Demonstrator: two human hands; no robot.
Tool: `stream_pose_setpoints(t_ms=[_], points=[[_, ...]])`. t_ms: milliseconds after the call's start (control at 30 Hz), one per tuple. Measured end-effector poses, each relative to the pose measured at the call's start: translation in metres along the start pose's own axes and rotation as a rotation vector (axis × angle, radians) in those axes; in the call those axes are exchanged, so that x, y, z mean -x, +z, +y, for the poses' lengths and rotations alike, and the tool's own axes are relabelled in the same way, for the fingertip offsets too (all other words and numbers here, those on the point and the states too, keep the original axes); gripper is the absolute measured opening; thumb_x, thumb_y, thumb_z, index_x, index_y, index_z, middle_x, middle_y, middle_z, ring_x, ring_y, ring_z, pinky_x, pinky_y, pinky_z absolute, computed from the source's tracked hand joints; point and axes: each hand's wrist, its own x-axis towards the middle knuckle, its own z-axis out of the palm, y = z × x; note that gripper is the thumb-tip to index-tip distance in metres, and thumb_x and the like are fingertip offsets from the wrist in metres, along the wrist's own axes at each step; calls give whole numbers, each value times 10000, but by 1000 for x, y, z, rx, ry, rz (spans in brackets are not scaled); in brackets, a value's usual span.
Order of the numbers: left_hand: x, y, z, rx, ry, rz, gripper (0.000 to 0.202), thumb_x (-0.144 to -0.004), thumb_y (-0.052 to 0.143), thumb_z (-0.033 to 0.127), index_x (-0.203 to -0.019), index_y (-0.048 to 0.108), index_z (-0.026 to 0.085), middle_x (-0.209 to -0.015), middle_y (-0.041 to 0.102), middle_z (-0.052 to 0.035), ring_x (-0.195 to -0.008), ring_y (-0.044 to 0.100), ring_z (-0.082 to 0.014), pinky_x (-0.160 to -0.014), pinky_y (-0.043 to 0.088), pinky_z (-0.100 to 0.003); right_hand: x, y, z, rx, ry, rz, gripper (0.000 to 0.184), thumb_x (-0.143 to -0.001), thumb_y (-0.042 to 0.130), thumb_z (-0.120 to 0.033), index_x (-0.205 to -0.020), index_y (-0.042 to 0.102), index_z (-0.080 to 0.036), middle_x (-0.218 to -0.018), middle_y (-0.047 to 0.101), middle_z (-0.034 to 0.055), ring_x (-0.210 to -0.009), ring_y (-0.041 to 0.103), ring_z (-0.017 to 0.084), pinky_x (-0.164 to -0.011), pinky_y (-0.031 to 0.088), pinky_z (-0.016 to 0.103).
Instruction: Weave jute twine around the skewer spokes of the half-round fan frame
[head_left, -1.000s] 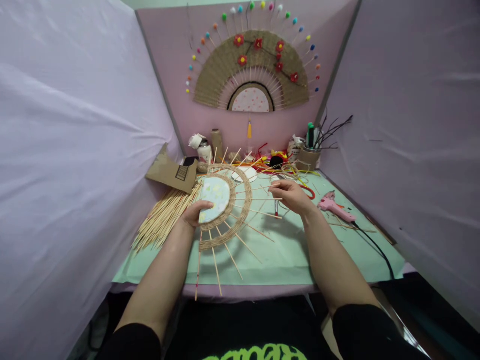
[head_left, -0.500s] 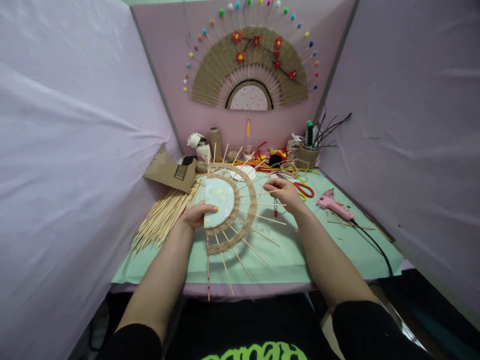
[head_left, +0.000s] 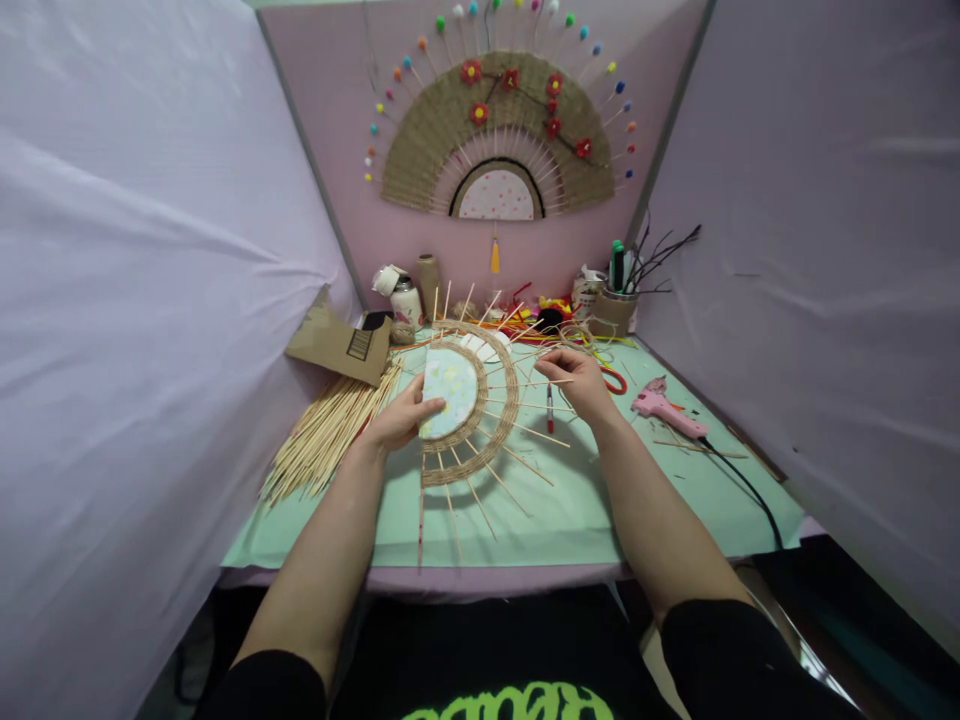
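My left hand [head_left: 403,416] grips a half-round fan [head_left: 454,388] at its straight edge, the thumb lying across the pale floral panel. Two bands of woven twine [head_left: 511,400] curve round that panel, and thin wooden sticks [head_left: 538,466] fan out past them. At the fan's right side my right hand [head_left: 582,386] is closed in a pinch by the stick ends. Whatever its fingertips hold is too fine to make out. Below them a red-capped pen [head_left: 550,410] lies on the table.
A bundle of sticks [head_left: 330,430] lies left under a bent cardboard piece [head_left: 337,345]. Red-handled scissors [head_left: 616,381] lie partly behind my right hand. Farther right rests a pink glue gun [head_left: 667,408] with a black cord. A finished fan [head_left: 420,140] hangs on the back wall.
The fan has shifted slightly right and away from me, tilting a little, with my left hand on it. My right hand has moved slightly right, still pinched.
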Motion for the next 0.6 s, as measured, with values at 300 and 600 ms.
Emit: stream_pose_setpoints(t_ms=[300,600], points=[[0,-1,4,-7,46,201,718,-697,676,207,-1359,399,213,-1068,680,-59,-750,665,-149,-606,509,-194,1,2,4,128,-84,-20,232,-691,672,-407,-672,635,-179,-611,564,9,-563,440,126,-535,339,274],[-1,-7,6,-31,-107,254,691,-689,638,168,-1346,426,176,-913,717,-54,-580,636,-131,-492,472,-191,0,-10,4,390,-235,-26,213,-749,648,-403,-695,642,-197,-684,612,31,-634,502,156,-608,376,298]])
